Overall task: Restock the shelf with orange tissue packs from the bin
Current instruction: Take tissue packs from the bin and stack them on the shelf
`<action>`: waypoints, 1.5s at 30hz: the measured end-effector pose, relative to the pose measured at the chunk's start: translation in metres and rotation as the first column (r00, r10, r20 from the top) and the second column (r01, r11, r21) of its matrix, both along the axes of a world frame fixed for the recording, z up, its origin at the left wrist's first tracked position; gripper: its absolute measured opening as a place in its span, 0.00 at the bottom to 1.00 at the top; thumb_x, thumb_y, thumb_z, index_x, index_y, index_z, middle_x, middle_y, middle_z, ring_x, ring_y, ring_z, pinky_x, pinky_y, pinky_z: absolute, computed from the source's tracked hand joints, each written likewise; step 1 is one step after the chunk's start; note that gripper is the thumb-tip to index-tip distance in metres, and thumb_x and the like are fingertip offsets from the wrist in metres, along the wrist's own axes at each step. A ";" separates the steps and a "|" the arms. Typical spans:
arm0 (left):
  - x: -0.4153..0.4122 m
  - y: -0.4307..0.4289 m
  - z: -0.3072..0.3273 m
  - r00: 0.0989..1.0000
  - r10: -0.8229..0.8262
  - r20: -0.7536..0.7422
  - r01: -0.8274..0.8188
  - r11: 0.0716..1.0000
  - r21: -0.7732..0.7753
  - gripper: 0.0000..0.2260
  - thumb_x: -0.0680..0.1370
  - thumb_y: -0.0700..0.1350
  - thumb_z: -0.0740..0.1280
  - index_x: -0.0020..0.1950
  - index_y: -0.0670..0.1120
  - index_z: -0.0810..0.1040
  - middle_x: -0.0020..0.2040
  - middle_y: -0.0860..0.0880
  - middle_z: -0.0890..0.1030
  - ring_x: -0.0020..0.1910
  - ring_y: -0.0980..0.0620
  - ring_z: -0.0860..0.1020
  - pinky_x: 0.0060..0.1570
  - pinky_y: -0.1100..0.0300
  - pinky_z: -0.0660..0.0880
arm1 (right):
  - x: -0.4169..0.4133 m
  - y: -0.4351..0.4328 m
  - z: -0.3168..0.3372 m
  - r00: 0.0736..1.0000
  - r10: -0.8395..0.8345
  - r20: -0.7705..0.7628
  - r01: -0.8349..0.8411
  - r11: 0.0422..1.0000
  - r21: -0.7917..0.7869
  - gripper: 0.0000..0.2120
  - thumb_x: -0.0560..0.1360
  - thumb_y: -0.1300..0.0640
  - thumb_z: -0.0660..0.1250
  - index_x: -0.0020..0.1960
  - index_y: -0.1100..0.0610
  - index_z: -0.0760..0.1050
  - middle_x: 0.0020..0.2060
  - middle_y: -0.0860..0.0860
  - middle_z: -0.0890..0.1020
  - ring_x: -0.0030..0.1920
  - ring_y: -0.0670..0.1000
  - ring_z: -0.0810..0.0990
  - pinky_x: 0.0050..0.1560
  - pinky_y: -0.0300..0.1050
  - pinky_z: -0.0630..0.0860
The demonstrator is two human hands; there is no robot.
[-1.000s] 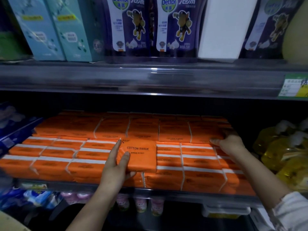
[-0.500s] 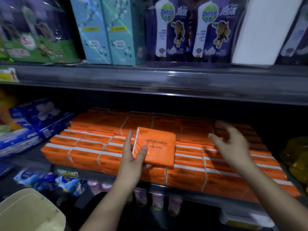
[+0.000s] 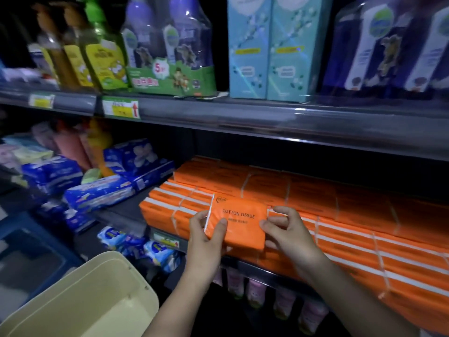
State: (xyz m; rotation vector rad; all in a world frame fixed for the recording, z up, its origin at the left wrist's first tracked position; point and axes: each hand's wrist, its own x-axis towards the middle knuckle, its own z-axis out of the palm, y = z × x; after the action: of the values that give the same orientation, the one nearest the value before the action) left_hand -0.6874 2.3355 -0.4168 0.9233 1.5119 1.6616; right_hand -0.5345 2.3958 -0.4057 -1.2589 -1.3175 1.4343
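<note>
Head view: left hand (image 3: 206,242) and right hand (image 3: 289,234) pinch opposite ends of an orange tissue pack (image 3: 239,222), tilted over the stacked packs (image 3: 340,215) at the shelf (image 3: 121,215) front. Set too near the lip, its slick wrap may slide off toward the bin (image 3: 80,273).

I grip an orange tissue pack (image 3: 239,223) between my left hand (image 3: 206,242) and right hand (image 3: 289,235), just above the stacked orange packs (image 3: 340,215) on the shelf (image 3: 126,216), the cream bin (image 3: 80,297) lower left.
</note>
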 end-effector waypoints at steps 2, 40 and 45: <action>-0.018 0.002 -0.005 0.982 0.041 -0.183 -0.055 0.996 -0.070 0.18 0.72 0.51 0.72 0.59 0.58 0.70 0.60 0.51 0.71 0.64 0.48 0.71 0.62 0.46 0.72 | -0.021 0.004 -0.003 0.999 0.010 0.046 -0.011 1.000 0.018 0.11 0.74 0.58 0.68 0.54 0.51 0.69 0.50 0.50 0.76 0.49 0.49 0.79 0.43 0.44 0.78; -0.181 -0.016 -0.040 0.581 0.070 -0.811 -0.241 0.966 -0.089 0.21 0.73 0.40 0.70 0.65 0.43 0.72 0.56 0.43 0.75 0.56 0.44 0.75 0.58 0.59 0.66 | -0.122 0.016 -0.016 0.856 -0.179 0.485 -0.084 0.878 0.472 0.28 0.70 0.62 0.71 0.68 0.61 0.68 0.56 0.55 0.73 0.50 0.50 0.74 0.53 0.44 0.71; -0.244 -0.116 -0.077 0.464 -0.139 -0.875 -0.419 0.835 -0.355 0.18 0.76 0.44 0.67 0.65 0.45 0.72 0.58 0.44 0.74 0.57 0.43 0.74 0.58 0.53 0.69 | -0.159 -0.029 -0.029 0.814 0.044 0.580 -0.386 0.787 0.482 0.22 0.69 0.62 0.72 0.62 0.60 0.74 0.52 0.55 0.77 0.48 0.51 0.74 0.52 0.39 0.66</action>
State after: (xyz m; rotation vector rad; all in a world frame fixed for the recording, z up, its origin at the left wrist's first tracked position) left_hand -0.9317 2.2196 -0.4938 1.4519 2.6474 0.6447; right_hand -0.6940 2.3669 -0.4344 -1.1287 -2.1627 0.6927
